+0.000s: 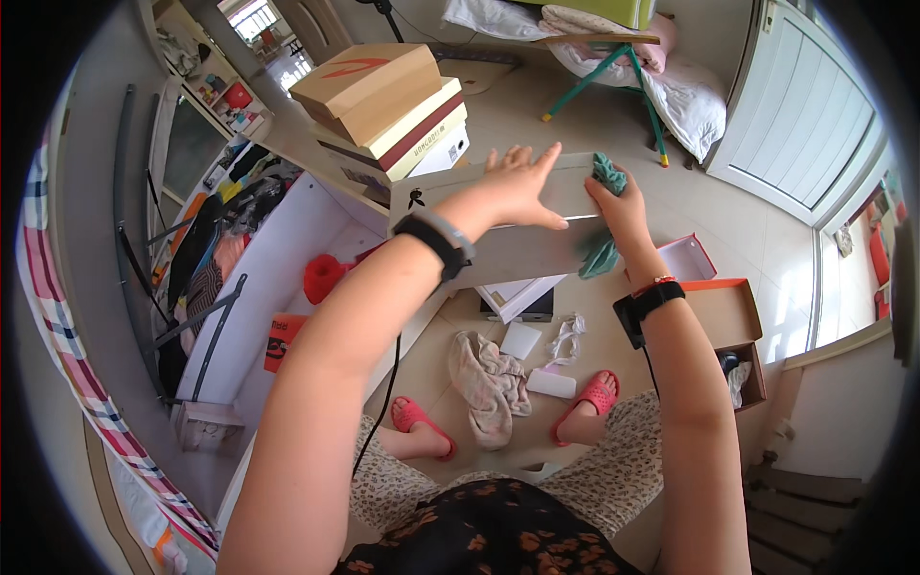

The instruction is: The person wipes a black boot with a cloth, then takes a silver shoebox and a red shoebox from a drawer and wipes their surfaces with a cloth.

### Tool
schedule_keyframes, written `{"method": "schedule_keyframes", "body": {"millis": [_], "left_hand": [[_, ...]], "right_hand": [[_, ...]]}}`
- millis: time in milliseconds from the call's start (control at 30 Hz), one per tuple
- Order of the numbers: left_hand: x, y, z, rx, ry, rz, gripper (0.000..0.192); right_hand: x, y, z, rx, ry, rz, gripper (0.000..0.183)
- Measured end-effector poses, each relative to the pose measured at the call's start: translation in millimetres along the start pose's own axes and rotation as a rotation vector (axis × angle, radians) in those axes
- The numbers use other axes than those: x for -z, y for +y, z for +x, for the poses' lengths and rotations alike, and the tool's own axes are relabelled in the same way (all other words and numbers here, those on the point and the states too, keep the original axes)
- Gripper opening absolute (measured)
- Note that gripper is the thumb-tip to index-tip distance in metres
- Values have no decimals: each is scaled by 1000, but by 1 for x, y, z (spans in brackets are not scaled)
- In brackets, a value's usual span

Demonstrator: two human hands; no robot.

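Observation:
A grey shoebox (503,251) with a small black rabbit logo is in front of me, tilted. My left hand (519,188) is over its top, fingers spread and gripping nothing; whether the palm touches the lid I cannot tell. At the box's right end, my right hand (622,205) grips a green cloth (608,175). More of the cloth hangs down over the box's front side. What carries the box's weight is hidden. Both wrists wear black bands with devices.
Stacked shoeboxes (370,93) rise beyond the grey box. To the left, an open storage bed (266,237) holds clothes and a red fluffy item (323,278). A crumpled cloth (489,381) lies between my slippered feet. Open orange box (719,309) at right; white door (798,115) behind.

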State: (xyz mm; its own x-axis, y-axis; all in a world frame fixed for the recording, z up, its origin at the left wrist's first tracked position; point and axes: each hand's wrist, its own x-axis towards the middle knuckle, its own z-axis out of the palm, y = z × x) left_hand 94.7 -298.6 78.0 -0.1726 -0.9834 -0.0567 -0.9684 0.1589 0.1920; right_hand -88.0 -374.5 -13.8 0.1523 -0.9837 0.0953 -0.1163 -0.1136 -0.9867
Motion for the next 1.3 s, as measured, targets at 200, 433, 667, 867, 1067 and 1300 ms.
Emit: {"method": "schedule_keyframes", "body": {"millis": [200,433,667,867,1067,1300], "left_hand": [[34,-87,-130,9,350,-488,126],[-34,-157,-177,226,167,-469,137],[-69,-160,-149,-1,339,-787,142],[-79,-142,-146,-75,386,-923,143],[-95,-130,-147,-1,505,-950,136],[-103,-94,-133,-1,671,-852,129]], "right_hand": [[5,1,0,27,36,-70,60],[3,-11,-2,11,-17,-5,53],[9,-8,28,66,-115,-144,52],[16,-11,54,326,-124,-623,45],[-18,-55,43,551,-9,-925,40],[-124,-57,-34,566,-125,-1058,60]]}}
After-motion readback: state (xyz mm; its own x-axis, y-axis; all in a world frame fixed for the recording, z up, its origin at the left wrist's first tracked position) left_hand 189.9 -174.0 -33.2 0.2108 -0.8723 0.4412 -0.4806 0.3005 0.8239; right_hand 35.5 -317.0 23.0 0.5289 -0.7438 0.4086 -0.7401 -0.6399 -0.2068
